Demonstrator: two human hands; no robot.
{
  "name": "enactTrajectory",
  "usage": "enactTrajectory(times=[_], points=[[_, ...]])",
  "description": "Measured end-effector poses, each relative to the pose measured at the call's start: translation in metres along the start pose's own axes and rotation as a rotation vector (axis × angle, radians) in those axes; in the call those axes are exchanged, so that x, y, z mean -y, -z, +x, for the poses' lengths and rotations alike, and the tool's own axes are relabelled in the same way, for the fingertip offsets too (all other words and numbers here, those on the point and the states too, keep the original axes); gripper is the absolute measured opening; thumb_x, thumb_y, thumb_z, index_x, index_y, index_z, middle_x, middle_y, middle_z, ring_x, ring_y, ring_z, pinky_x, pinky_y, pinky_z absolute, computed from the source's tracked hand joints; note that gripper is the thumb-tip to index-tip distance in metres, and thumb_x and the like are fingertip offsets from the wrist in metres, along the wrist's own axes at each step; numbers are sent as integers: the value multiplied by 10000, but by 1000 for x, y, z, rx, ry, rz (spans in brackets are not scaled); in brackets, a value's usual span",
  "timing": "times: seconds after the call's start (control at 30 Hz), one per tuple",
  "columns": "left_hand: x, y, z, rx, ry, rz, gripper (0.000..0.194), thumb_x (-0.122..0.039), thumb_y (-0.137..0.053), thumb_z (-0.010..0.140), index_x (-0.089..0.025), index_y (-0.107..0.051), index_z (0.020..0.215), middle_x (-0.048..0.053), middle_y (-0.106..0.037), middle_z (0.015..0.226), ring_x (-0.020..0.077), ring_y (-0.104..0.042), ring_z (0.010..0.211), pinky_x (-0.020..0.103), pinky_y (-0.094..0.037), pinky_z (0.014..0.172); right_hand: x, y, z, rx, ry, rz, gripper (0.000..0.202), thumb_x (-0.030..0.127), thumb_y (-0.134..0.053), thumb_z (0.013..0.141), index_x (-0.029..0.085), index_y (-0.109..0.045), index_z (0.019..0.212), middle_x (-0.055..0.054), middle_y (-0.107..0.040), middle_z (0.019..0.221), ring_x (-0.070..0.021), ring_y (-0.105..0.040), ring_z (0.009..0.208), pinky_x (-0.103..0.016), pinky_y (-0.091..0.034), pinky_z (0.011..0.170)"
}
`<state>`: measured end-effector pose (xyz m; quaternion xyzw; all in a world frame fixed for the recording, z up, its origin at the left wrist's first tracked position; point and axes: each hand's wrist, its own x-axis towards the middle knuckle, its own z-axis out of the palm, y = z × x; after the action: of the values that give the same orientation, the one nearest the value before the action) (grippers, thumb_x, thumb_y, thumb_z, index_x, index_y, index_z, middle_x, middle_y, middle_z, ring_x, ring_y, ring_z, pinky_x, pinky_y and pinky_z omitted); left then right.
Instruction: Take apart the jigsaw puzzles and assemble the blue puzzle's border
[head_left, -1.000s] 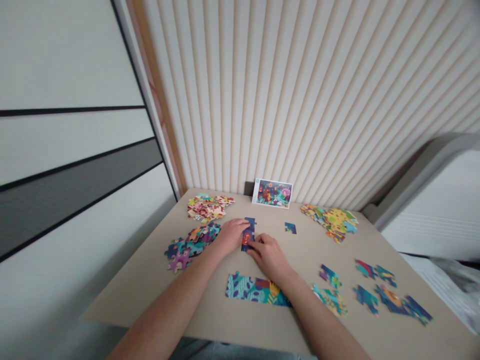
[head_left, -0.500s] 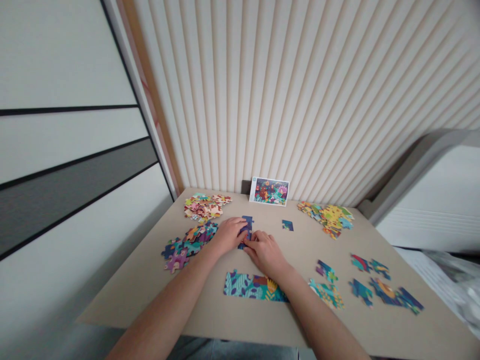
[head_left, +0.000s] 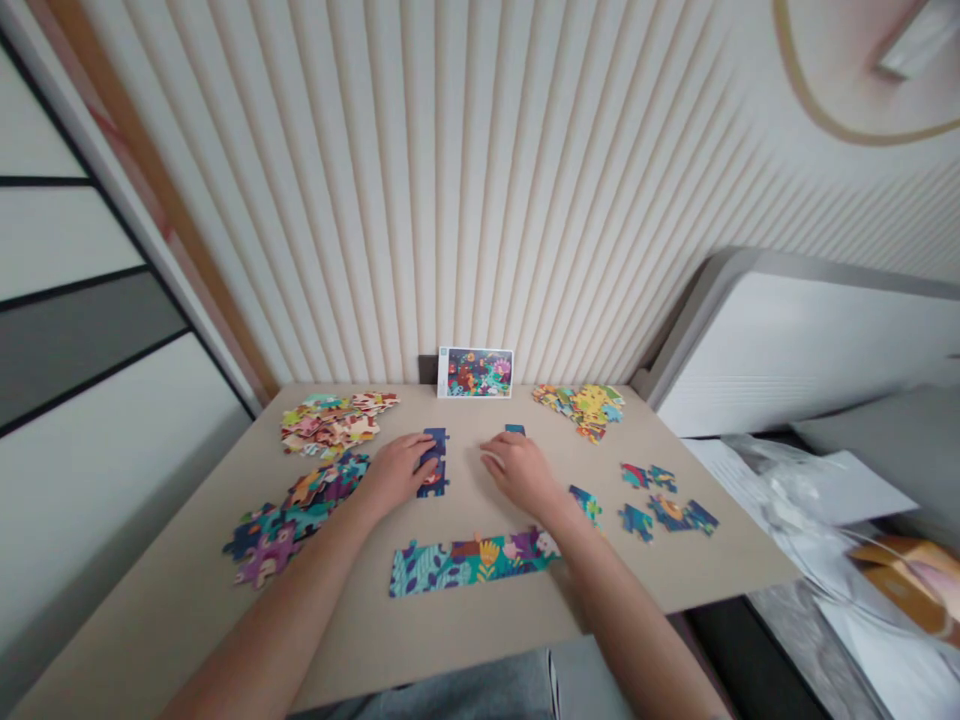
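My left hand (head_left: 396, 472) has its thumb and fingertips on the left side of a short upright strip of joined dark blue puzzle pieces (head_left: 436, 458), steadying it on the table. To the right of that strip, my right hand (head_left: 521, 478) hovers with its fingers apart and nothing visible in them. Just behind its fingers lies a small blue puzzle piece (head_left: 514, 429), partly covered. Nearer to me stretches a long assembled row of puzzle pieces (head_left: 469, 566) in teal, orange and purple; my right forearm passes its right end.
A picture card (head_left: 478, 373) leans against the ridged wall. Piles of puzzle pieces lie back left (head_left: 330, 425), left (head_left: 300, 510) and back right (head_left: 589, 405). Several loose pieces (head_left: 670, 512) spread on the right. Beyond the table (head_left: 337, 640) stands a white bed (head_left: 780, 350).
My right hand has left the blue strip and moved right, towards the small blue piece. My left hand stays at the strip. The view has turned right.
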<state>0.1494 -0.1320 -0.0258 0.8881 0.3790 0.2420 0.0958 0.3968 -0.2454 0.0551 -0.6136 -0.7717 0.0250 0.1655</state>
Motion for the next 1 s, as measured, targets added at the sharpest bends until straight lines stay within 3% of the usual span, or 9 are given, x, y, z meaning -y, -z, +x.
enactTrajectory(times=[0.1,0.27,0.37,0.47,0.63,0.77,0.87,1.0], points=[[-1,0,1,5,6,5,405,-436,-502,960,-205,-687,1237,101,-646,1331,288,-593,1221,460,-448,1085,-58,28,-24,9,-268,-184,318,273,-488,993,218,-698,1224,-117,-692,1200,-242,-619,1130,-343,-411,1004],[-3,1,2,18,11,23,394,-415,-507,953,-207,-686,1235,93,-651,1326,280,-589,1229,441,-427,1107,-162,58,-87,190,-706,-368,414,257,-566,902,216,-661,1303,-161,-677,1270,-324,-604,1215,-443,-446,992],[-5,2,1,6,7,21,391,-400,-498,960,-194,-684,1235,97,-647,1330,271,-589,1227,428,-426,1107,-197,59,-112,259,-723,-271,467,271,-613,847,212,-660,1308,-156,-664,1308,-329,-612,1217,-435,-464,987],[-7,2,-1,-6,0,5,380,-386,-499,963,-200,-680,1239,94,-649,1324,258,-589,1226,413,-426,1108,-211,54,-120,209,-685,-183,498,270,-653,790,207,-677,1283,-157,-677,1280,-329,-634,1183,-412,-492,941],[-7,2,-1,-14,-2,19,376,-369,-520,956,-189,-679,1245,106,-648,1324,260,-584,1235,416,-416,1118,-220,59,-120,103,-657,-163,447,327,-720,725,170,-746,1142,-163,-741,1091,-312,-695,993,-366,-506,806],[-11,5,-2,-12,-2,39,365,-349,-527,956,-181,-680,1241,111,-653,1316,264,-592,1220,420,-435,1097,-211,75,-108,31,-602,-54,273,405,-652,800,180,-771,898,-112,-747,800,-246,-678,729,-332,-479,679],[-15,8,-1,-12,3,46,352,-339,-542,951,-186,-683,1235,107,-656,1312,262,-596,1215,413,-441,1089,-172,76,-84,-44,-471,220,335,479,-616,844,175,-736,921,-88,-728,766,-216,-649,675,-314,-477,636],[-17,10,-2,-1,24,60,356,-337,-553,947,-183,-677,1242,106,-651,1324,264,-592,1222,415,-439,1090,-78,45,-42,48,-259,713,454,501,-686,821,185,-644,1144,-36,-706,767,-186,-642,670,-273,-482,594]])
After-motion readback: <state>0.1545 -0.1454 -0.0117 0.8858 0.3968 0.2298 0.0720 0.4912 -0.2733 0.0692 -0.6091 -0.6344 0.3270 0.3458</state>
